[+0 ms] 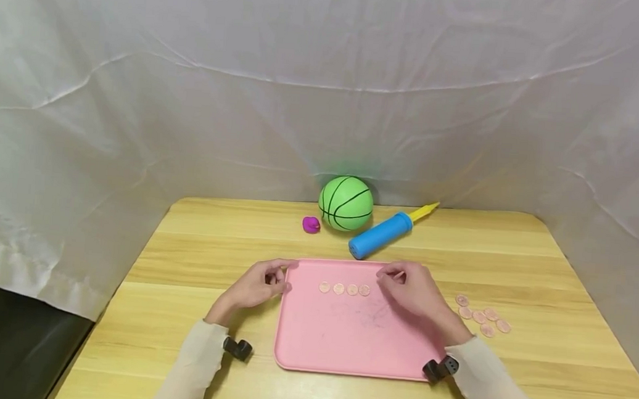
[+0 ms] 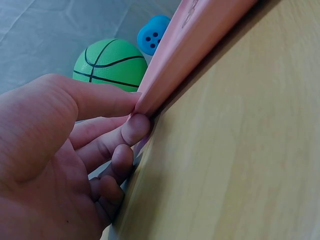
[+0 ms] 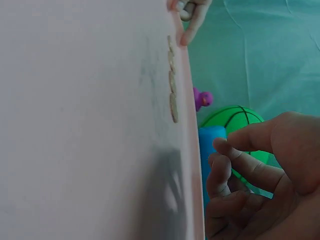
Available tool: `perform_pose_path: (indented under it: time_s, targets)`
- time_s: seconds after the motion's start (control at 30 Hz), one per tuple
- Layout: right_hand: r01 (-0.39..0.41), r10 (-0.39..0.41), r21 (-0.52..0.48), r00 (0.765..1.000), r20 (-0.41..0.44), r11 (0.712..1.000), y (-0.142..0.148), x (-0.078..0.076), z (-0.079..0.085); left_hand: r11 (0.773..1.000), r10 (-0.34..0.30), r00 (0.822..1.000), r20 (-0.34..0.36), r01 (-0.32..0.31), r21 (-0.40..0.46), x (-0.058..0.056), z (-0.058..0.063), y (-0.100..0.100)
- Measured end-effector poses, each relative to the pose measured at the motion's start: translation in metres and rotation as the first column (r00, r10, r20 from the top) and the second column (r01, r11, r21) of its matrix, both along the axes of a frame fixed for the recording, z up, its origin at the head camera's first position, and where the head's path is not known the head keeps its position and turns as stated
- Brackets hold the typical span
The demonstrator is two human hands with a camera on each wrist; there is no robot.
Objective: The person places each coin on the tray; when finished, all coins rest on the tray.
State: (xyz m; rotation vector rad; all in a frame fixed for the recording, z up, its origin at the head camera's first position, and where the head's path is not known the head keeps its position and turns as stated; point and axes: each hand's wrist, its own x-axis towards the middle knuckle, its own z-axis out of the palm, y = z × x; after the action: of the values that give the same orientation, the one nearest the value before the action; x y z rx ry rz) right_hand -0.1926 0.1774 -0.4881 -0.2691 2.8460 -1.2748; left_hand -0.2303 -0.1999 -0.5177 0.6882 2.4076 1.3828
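A row of several copper-coloured coins (image 1: 352, 289) lies flat near the far edge of the pink tray (image 1: 337, 349). My left hand (image 1: 258, 282) grips the tray's far left corner, finger and thumb on its rim; the left wrist view shows this hand (image 2: 55, 135) close up, other fingers curled. Over the tray's far right part hovers my right hand (image 1: 413, 289), just right of the row's last coin. In the right wrist view this hand (image 3: 265, 170) has its thumb and forefinger tips together and the other fingers curled; no coin shows between them.
More loose coins (image 1: 479, 317) lie on the wooden table (image 1: 137, 335) right of the tray. Behind the tray are a purple rubber duck (image 1: 311, 225), a green ball (image 1: 346, 203) and a blue hand pump (image 1: 381, 235) with a yellow nozzle. A pale curtain (image 1: 304, 99) hangs behind.
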Motion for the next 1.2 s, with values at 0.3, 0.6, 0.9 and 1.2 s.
perform_pose_path:
  time_s: [0.3,0.6,0.9,1.2]
  targets:
    - [0.032,-0.032,-0.035,0.999,-0.001,0.999,0.015,0.004,0.005,1.000,0.004,1.000,0.006,-0.003,-0.015,0.001,0.002,-0.001]
    - [0.043,-0.045,-0.047,0.999,-0.031,0.998,0.039,0.011,-0.003,1.000,0.002,1.000,0.007,-0.002,-0.021,0.001,0.001,0.000]
    - [0.056,-0.056,-0.058,0.998,-0.012,0.997,0.064,0.016,0.002,1.000,0.000,1.000,-0.002,0.000,-0.013,0.000,0.000,-0.001]
    - [0.040,-0.040,0.006,0.999,-0.001,0.999,0.093,0.023,0.007,1.000,-0.006,1.000,-0.006,0.006,-0.007,0.000,0.000,0.000]
